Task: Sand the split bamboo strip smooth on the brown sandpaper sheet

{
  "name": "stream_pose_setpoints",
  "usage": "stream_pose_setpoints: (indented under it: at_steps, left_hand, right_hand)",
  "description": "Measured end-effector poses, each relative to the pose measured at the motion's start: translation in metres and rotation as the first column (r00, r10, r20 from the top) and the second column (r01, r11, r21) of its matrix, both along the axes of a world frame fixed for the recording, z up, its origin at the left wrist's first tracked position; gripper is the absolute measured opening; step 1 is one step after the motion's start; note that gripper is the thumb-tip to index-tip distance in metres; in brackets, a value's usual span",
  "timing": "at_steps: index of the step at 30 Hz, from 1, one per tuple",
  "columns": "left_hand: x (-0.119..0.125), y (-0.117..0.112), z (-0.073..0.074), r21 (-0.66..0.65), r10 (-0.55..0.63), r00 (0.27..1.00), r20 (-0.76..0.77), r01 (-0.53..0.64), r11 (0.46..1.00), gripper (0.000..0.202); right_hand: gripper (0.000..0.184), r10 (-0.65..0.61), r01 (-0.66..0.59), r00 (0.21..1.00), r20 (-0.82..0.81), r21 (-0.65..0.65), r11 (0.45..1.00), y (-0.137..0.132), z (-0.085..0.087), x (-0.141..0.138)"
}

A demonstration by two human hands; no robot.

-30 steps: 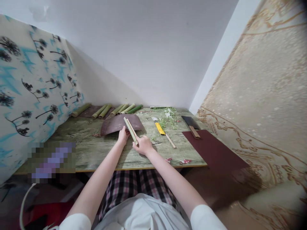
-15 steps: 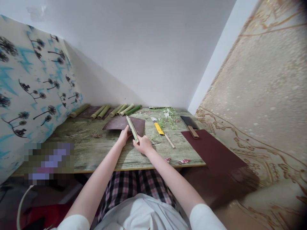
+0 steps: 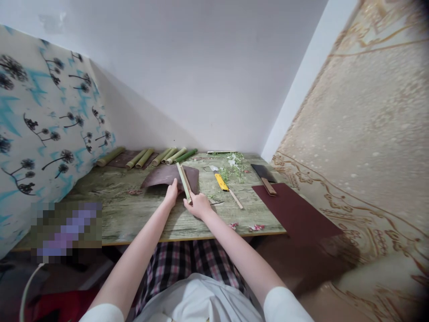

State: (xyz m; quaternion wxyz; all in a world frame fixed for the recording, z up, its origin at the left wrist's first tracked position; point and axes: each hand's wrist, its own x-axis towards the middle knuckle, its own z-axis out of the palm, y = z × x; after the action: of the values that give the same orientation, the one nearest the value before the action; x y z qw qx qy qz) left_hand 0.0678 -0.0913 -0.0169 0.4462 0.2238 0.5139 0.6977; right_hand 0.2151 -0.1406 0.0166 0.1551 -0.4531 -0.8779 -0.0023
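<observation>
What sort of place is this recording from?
Probably a small home craft corner, not a proper workshop: a narrow nook with patterned wallpaper around a wood-grain table laid with green bamboo sections, a yellow utility knife and sprigs of greenery.

Matt bamboo strip on rough sandpaper

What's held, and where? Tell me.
The right hand grips the lower end of a bamboo strip; the left hand rests on a brown sheet, holding nothing.
</observation>
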Motion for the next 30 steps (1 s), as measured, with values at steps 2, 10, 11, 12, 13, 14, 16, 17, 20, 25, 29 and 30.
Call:
stream_pose_setpoints:
  at_steps: [2, 10, 11, 12, 13, 14, 16, 17, 20, 25, 29, 30]
  left_hand:
    - [-0.0005, 0.0, 0.0018, -0.009, 0.011, 1.0, 0.019, -0.011, 1.0, 0.027]
    - [-0.0019, 0.0005, 0.0019, -0.016, -0.005, 1.0, 0.025, 0.006, 1.0, 0.027]
    - [-0.0021, 0.0006, 0.0016, -0.014, -0.009, 1.0, 0.025, 0.009, 1.0, 0.027]
    - [-0.0022, 0.0006, 0.0013, -0.01, -0.013, 1.0, 0.027, 0.014, 1.0, 0.027]
    - [-0.0022, 0.0006, 0.0012, -0.006, -0.015, 0.999, 0.029, 0.015, 1.0, 0.027]
    - [-0.0022, 0.0006, 0.0012, -0.004, -0.015, 0.999, 0.031, 0.016, 1.0, 0.027]
    - [-0.0019, 0.0005, 0.0013, -0.002, -0.014, 0.999, 0.031, 0.014, 1.0, 0.027]
    - [-0.0019, 0.0005, 0.0013, -0.004, -0.015, 0.999, 0.03, 0.015, 1.0, 0.028]
    - [-0.0025, 0.0008, 0.0011, -0.012, 0.004, 1.0, 0.03, -0.004, 1.0, 0.028]
    - [-0.0037, 0.0006, 0.001, 0.015, 0.023, 0.998, 0.058, -0.024, 1.0, 0.026]
    - [-0.0007, -0.0012, 0.0012, 0.005, -0.068, 0.998, -0.006, 0.068, 0.998, 0.027]
    - [0.0, -0.0015, 0.0012, -0.004, -0.069, 0.997, -0.025, 0.069, 0.998, 0.028]
  right_hand:
    - [0.051, 0.009, -0.009, 1.0, -0.002, 0.017, 1.0, -0.0005, -0.0001, 0.0003]
    - [0.052, -0.009, 0.009, 1.0, 0.003, 0.011, 1.0, -0.0003, -0.0011, -0.0011]
    - [0.052, -0.014, 0.014, 1.0, 0.004, 0.017, 1.0, -0.0002, -0.0016, -0.0013]
    - [0.053, -0.02, 0.02, 1.0, 0.005, 0.027, 0.999, -0.0001, -0.0022, -0.0016]
    - [0.053, -0.025, 0.025, 1.0, 0.005, 0.041, 0.999, 0.0, -0.0029, -0.0018]
    - [0.053, -0.029, 0.029, 1.0, 0.004, 0.054, 0.998, 0.0001, -0.0035, -0.002]
    - [0.054, -0.038, 0.038, 0.999, 0.0, 0.078, 0.996, 0.0002, -0.0044, -0.0023]
    - [0.054, -0.04, 0.04, 0.999, -0.003, 0.085, 0.996, 0.0002, -0.0047, -0.0022]
    - [0.053, -0.001, 0.003, 1.0, -0.02, 0.098, 0.995, 0.0, -0.0049, -0.0013]
    - [0.05, 0.108, -0.105, 0.994, -0.013, 0.138, 0.985, -0.0001, -0.0054, -0.0007]
    - [0.053, -0.015, 0.016, 1.0, -0.014, 0.096, 0.995, 0.0026, -0.0081, -0.0025]
    - [0.053, -0.036, 0.037, 0.999, -0.013, 0.083, 0.996, 0.0034, -0.0088, -0.0027]
